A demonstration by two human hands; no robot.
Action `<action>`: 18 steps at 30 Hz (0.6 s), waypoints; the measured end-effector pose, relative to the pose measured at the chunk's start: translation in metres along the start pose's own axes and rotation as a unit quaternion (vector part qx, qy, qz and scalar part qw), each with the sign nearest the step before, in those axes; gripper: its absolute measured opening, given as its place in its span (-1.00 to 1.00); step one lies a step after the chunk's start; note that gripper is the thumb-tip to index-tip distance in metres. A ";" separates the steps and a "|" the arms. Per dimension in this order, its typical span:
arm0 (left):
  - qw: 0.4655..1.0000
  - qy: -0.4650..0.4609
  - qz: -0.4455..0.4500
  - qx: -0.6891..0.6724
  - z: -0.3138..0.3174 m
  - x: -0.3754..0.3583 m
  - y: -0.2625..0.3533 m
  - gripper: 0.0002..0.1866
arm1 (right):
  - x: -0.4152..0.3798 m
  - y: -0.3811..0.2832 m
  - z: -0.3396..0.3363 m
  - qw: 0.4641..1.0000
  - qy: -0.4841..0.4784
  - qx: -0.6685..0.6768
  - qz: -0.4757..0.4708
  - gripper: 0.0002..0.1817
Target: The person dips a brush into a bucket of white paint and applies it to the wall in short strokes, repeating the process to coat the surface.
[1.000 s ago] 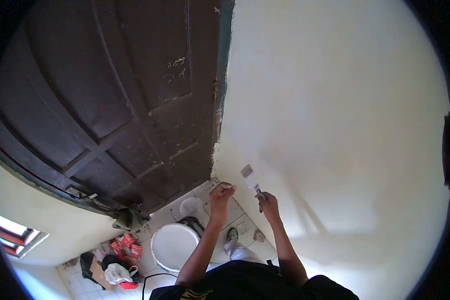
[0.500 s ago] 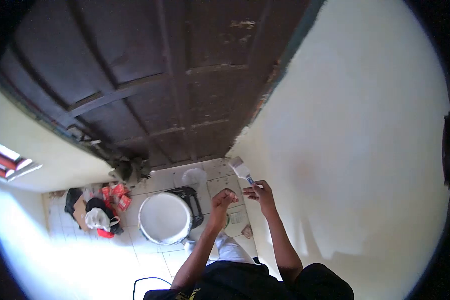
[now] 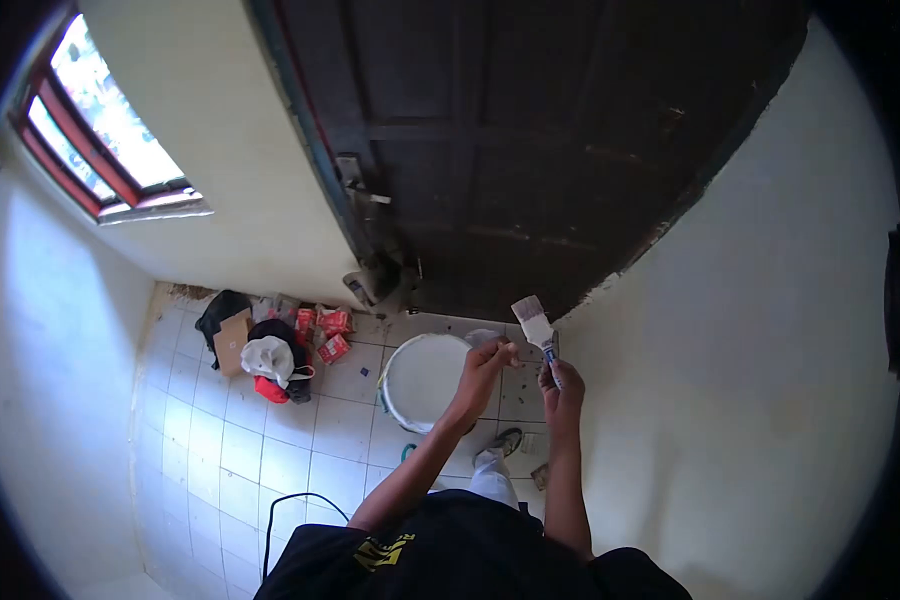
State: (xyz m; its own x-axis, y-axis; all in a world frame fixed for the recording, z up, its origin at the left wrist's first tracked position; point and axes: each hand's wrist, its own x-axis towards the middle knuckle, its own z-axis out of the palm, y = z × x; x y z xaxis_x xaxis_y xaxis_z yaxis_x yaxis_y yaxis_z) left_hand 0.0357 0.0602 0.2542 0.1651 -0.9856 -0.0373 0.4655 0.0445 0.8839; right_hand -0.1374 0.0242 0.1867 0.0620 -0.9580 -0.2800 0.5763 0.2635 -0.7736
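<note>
My right hand [image 3: 562, 385] grips the handle of a paintbrush [image 3: 536, 326], whose pale, paint-coated bristles point up and away from me near the foot of the dark door. Beside it on the left, my left hand [image 3: 490, 362] is closed, its fingers curled together; what it holds, if anything, is too small to make out. Below and left of that hand, a large round bucket [image 3: 425, 383] of whitish paint stands on the tiled floor.
The dark panelled door [image 3: 530, 180] meets a pale wall [image 3: 730, 340] on the right. Left of the bucket lie red packets [image 3: 334, 348], a white cap [image 3: 267, 358], a cardboard piece [image 3: 232, 342] and dark cloth. A window [image 3: 110, 130] is at upper left, a black cable [image 3: 305, 495] below.
The view has swung left, showing more of the window and floor. Both hands now appear further right and slightly higher, with the brush still in my right hand.
</note>
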 end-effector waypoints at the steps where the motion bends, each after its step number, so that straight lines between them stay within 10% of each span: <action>1: 1.000 0.028 0.006 -0.011 -0.010 -0.012 0.006 -0.74 | -0.010 0.012 0.007 0.999 0.014 0.032 0.009 -0.84; 18: 0.984 0.135 0.093 -0.066 -0.106 -0.117 0.054 -0.88 | -0.092 0.071 0.061 0.998 0.042 0.038 -0.033 -0.83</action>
State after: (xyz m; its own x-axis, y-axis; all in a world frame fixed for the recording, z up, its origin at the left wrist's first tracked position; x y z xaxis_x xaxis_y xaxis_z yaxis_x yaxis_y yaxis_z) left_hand 0.1338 0.1954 0.2569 0.4746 -0.8800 -0.0189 0.5116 0.2583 0.8195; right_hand -0.0523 0.1244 0.1919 -0.0449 -0.9588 -0.2804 0.6379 0.1885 -0.7467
